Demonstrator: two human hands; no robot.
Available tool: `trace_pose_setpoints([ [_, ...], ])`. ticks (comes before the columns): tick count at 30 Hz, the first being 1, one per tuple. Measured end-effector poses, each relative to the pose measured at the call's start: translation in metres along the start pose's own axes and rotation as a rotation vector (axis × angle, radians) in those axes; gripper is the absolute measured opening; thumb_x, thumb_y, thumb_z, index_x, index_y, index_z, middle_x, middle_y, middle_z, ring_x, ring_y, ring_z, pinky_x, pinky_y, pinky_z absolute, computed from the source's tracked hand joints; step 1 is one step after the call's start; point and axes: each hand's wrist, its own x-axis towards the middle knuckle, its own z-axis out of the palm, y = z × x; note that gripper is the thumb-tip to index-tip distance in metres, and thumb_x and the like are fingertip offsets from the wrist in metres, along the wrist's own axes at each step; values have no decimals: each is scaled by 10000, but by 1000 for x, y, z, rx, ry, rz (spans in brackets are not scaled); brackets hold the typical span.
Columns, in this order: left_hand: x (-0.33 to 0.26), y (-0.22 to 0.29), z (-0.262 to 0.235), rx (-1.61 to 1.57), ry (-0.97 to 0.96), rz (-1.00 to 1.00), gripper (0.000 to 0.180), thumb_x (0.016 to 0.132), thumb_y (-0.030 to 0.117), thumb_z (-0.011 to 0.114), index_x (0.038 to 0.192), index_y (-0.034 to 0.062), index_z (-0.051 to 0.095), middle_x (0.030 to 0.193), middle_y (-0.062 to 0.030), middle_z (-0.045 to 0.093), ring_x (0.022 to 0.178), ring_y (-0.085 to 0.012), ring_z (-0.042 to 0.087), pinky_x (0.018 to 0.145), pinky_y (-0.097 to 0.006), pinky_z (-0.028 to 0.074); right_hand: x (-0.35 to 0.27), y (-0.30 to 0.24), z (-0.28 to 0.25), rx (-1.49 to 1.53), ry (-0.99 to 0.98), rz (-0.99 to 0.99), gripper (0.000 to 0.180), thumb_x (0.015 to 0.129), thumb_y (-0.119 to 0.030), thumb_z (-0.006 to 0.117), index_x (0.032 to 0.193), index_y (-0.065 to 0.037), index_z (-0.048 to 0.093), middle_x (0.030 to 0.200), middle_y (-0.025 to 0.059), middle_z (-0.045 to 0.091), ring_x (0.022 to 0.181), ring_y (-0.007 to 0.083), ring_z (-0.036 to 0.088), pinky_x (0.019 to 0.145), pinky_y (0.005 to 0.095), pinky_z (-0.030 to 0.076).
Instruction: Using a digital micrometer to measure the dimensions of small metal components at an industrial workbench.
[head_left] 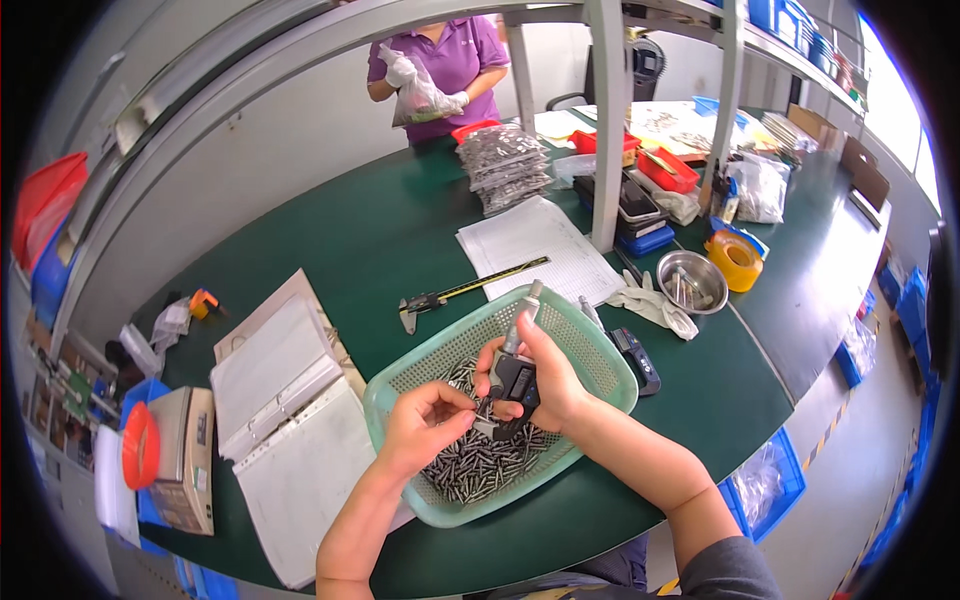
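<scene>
Hidden: the lower end of the black gauge (517,382) sits behind the right hand's fingers; the small part pinched by the left hand is too tiny to make out; the co-worker (440,62) at the far side of the table is cut off at the top edge
Hard to tell: the pile of small metal pins (478,462) is too dense to count
Counts: one green mesh basket (540,322); one loose caliper (462,291) on the green table (370,235); one open ring binder (285,400); one steel bowl (692,281); one roll of yellow tape (736,260); one sheet of paper (537,250)
Left hand (420,425): curled nearly closed, thumb and fingertips pinching a small metal piece at the gauge's tip, over the pins
Right hand (545,385): wrapped around the black gauge, thumb along its side, the metal stem rising past the fingers
Gauge position: held above the basket, between both hands
Basket position: on the table's near edge, just right of the binder, caliper just beyond it
</scene>
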Motion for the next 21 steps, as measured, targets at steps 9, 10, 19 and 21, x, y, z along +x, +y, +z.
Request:
trace_pose_setpoints([
  [9,-7,-21,12,-55,145,99,119,767,-13,620,876,-9,572,822,-30,579,734,-70,528,649,-200,428,-4,-2,2,96,12,19,640,810,-639,304,844,-35,512,708,126,545,384,140,377,395,249,333],
  [10,-8,-22,12,-76,129,85,119,770,-15,617,879,-10,572,823,-31,576,731,-69,526,643,-202,427,-4,0,1,92,4,32,640,810,-639,304,844,-35,512,708,126,545,384,140,377,395,249,333],
  [19,-7,-24,16,66,167,160,104,765,49,625,852,10,583,795,-29,599,722,-84,569,685,-226,463,-3,-3,3,32,151,77,684,842,-635,235,846,-9,512,667,144,549,369,162,395,366,269,352],
  [21,-7,-22,19,85,165,174,104,758,50,624,847,12,584,775,-26,601,707,-85,573,677,-232,466,-4,-5,2,72,167,76,696,835,-638,231,848,-1,510,668,161,548,366,174,394,358,271,349],
])
